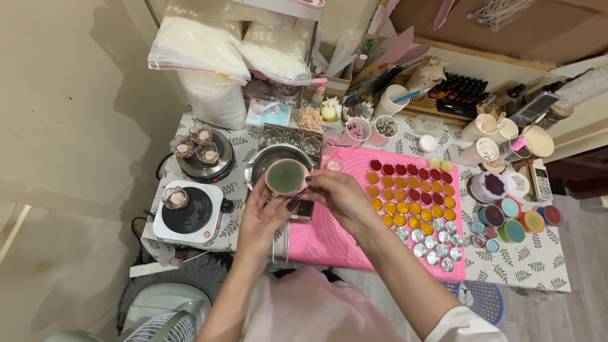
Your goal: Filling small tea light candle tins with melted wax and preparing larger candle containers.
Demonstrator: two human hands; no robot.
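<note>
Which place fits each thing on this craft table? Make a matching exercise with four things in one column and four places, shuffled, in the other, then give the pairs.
Things
1. pink cup of green wax
2. white hot plate
3. small tins of red and orange wax
4. bags of white flakes

Places
A. in rows on the pink mat
B. stacked at the table's far edge
C. held between the left hand and right hand
D. at the table's near left corner, a small glass on it

Pairs: 1-C, 2-D, 3-A, 4-B
</note>
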